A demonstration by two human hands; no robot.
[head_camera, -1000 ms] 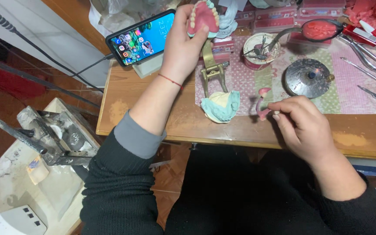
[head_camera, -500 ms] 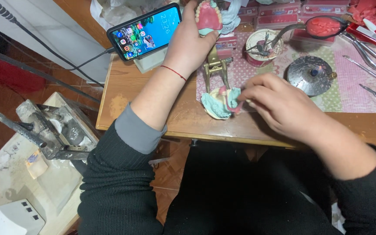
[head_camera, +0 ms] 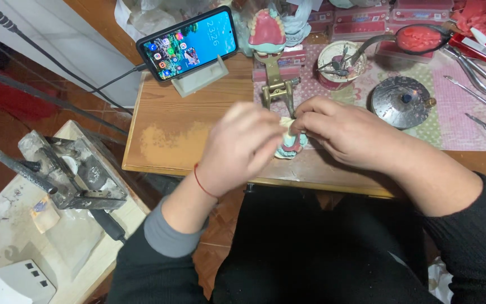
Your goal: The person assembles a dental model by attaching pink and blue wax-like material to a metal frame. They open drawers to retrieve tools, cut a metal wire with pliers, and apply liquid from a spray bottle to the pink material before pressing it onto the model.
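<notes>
My left hand [head_camera: 242, 147] and my right hand [head_camera: 345, 130] meet over a teal and pink dental cast [head_camera: 289, 145] that rests on the wooden table [head_camera: 181, 135] near its front edge. Fingers of both hands close on the cast's top, hiding most of it. Just behind stands a brass articulator [head_camera: 275, 84] with its upper arm tipped open, carrying a pink denture model [head_camera: 267, 28] that faces me. A red string circles my left wrist.
A phone [head_camera: 189, 42] on a stand, a small pot of tools [head_camera: 337, 63], a round metal lid [head_camera: 401, 101], a spoon of red wax [head_camera: 417, 37] and metal instruments [head_camera: 479, 79] lie on the table. A metal press [head_camera: 74, 171] stands at the left.
My left hand has let go of the raised denture model and come down to the cast. My right hand moved left onto the cast. The view has shifted.
</notes>
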